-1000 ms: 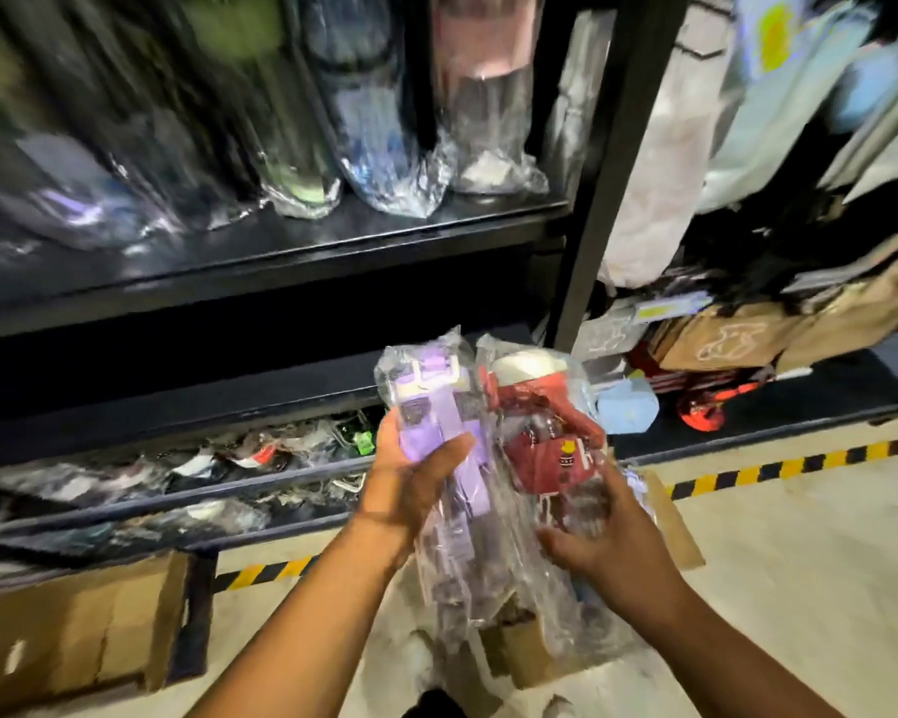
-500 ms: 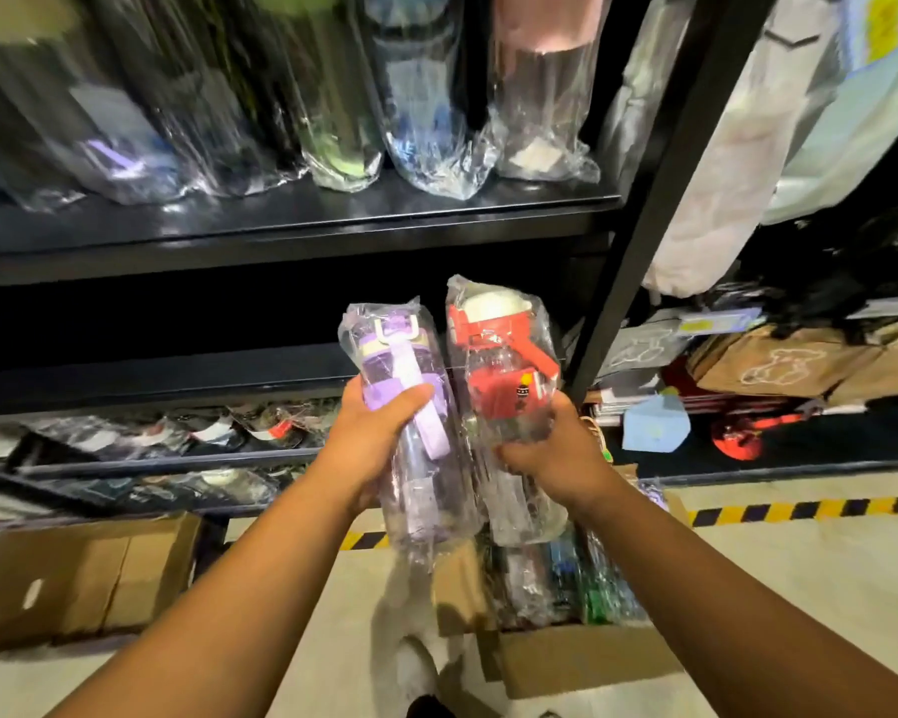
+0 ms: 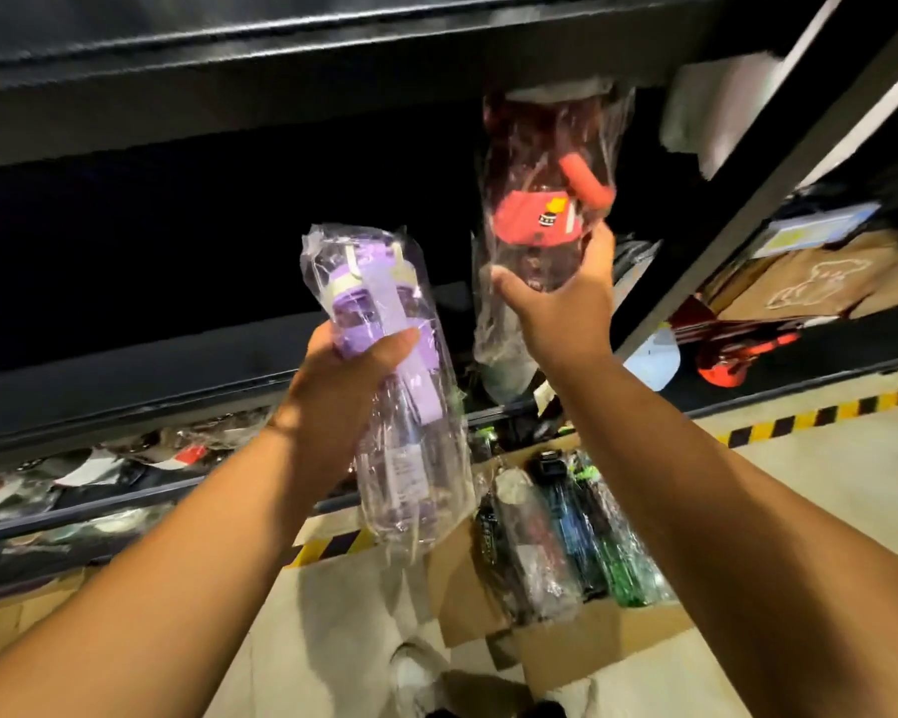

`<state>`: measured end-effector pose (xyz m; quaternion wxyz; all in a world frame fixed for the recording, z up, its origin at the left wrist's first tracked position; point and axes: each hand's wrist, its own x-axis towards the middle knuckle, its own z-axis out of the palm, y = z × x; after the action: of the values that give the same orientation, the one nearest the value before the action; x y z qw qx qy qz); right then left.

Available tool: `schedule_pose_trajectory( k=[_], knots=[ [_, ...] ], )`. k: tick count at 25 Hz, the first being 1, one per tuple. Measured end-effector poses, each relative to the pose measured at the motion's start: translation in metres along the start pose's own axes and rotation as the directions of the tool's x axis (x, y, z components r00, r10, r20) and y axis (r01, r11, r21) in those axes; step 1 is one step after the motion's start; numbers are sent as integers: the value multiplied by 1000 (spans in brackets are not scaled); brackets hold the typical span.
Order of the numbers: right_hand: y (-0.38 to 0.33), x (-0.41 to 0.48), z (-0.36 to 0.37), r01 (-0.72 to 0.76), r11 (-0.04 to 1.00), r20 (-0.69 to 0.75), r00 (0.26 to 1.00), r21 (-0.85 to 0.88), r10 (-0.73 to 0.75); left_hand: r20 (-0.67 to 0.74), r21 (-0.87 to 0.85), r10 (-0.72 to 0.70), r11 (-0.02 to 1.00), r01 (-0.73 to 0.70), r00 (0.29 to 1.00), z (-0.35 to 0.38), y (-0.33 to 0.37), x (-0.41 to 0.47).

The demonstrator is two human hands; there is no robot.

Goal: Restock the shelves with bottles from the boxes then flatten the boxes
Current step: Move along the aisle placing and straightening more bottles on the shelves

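Our left hand (image 3: 343, 401) has its fingers wrapped around the purple bottle (image 3: 390, 386) just below the cap, thumb across the front, bottle upright in its clear wrap and hanging in the air before the dark shelf (image 3: 125, 370) opening. Our right hand (image 3: 566, 308) grips the red bottle (image 3: 545, 199) from below, thumb and fingers closed around its body, holding it higher, its top near the underside edge of the upper shelf (image 3: 333, 38). Below our arms an open box (image 3: 566, 650) sits on the floor (image 3: 825, 484), with more wrapped bottles (image 3: 566, 531) lying in it, close to the shelf's front edge.
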<state>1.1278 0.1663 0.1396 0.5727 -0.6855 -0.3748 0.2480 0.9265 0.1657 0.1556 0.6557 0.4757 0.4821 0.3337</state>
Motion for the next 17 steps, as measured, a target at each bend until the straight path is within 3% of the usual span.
schedule_pose_trajectory(
  k=[4,9,15,17],
  knots=[
    [16,22,15,44,999,-101,994,4,-43,-13,-9,34,999,-34,999,5,-3,23],
    [40,25,26,48,999,-127,991,-23,-50,-72,-27,-15,1000,13,997,17,-4,46],
    [75,15,16,20,978,-8,1000,-210,-23,-85,-33,2,999,-5,996,18,-12,68],
    [78,17,7,1,980,50,999,-201,10,-75,-45,31,998,-35,997,16,-16,72]
  ],
)
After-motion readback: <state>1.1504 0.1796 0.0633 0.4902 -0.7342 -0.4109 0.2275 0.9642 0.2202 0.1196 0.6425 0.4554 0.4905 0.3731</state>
